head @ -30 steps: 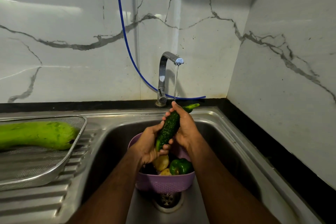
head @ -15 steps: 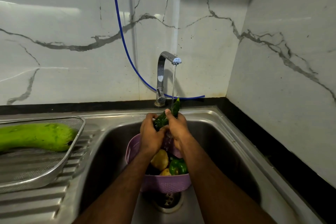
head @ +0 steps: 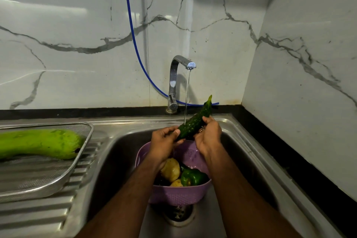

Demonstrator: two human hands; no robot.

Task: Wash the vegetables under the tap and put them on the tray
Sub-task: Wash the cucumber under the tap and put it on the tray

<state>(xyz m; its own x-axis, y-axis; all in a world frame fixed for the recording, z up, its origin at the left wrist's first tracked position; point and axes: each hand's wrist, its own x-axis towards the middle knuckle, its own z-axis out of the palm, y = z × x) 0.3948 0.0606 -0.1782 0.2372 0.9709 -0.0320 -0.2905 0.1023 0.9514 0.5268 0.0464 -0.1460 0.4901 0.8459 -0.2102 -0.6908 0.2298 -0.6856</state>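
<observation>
**A:** What is hard to see?

**B:** The lower end of the bitter gourd [head: 195, 122] is hidden between the two hands. The bottle gourd [head: 40, 143] is cut off at the left edge. Something dark lies low in the purple colander [head: 179, 195], but I cannot tell what it is.

**A:** What surrounds the hands?

**B:** The steel tap [head: 174, 81] runs a thin stream onto the bitter gourd's middle. A blue hose [head: 133, 33] hangs down the marble wall behind it. The forearms cover part of the sink [head: 241, 152] and the colander's near rim; the drain [head: 178, 213] shows just below the colander.

**A:** And the containers?

**B:** The colander stands in the sink and holds two potatoes [head: 171, 169] and a green capsicum [head: 193, 177]. The mesh tray [head: 58, 183] sits on the ribbed drainboard with the bottle gourd on it.

**A:** The grip?

**B:** The left hand [head: 164, 142] curls its fingers round the bitter gourd's lower part, thumb on top. The right hand [head: 209, 135] wraps it higher up. It tilts up to the right, above the colander.
</observation>
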